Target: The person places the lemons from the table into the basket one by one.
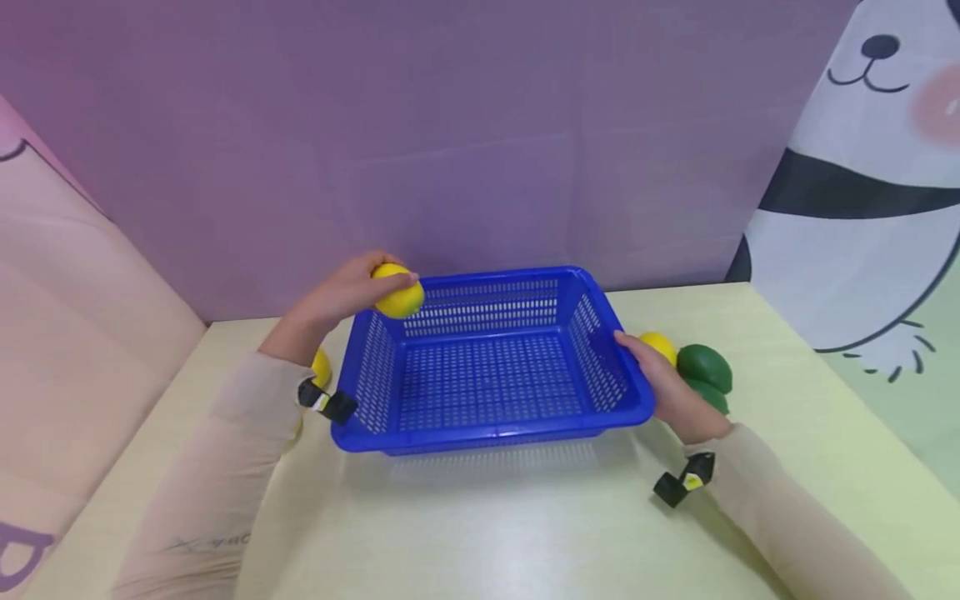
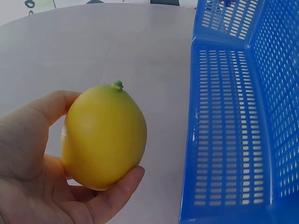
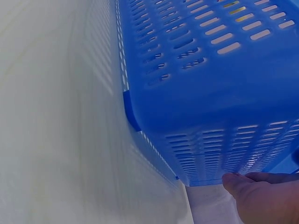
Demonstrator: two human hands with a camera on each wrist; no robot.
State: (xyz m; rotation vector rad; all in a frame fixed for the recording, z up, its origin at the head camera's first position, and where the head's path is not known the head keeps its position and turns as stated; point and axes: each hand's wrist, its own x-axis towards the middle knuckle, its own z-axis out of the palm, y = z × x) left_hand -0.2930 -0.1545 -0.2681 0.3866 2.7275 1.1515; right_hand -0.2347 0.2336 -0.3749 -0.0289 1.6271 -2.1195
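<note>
A yellow lemon [image 1: 399,292] with a green tip is held in my left hand [image 1: 337,293], above the back left corner of a blue plastic basket [image 1: 495,434]. In the left wrist view, the thumb and fingers curl round the lemon [image 2: 105,137], apart from the basket's side. No fruit shows inside the perforated basket. My right hand [image 1: 662,385] grips the basket's right rim, thumb on top; its other fingers are mostly hidden in the head view. The right wrist view shows that hand [image 3: 266,196] at the basket's outer wall.
Beyond the right hand, another yellow lemon [image 1: 658,345] lies beside two dark green fruits [image 1: 705,368]. More yellow fruit [image 1: 321,367] is partly hidden by the left forearm. A purple wall covering [image 1: 465,167] rises behind the pale table [image 1: 480,533].
</note>
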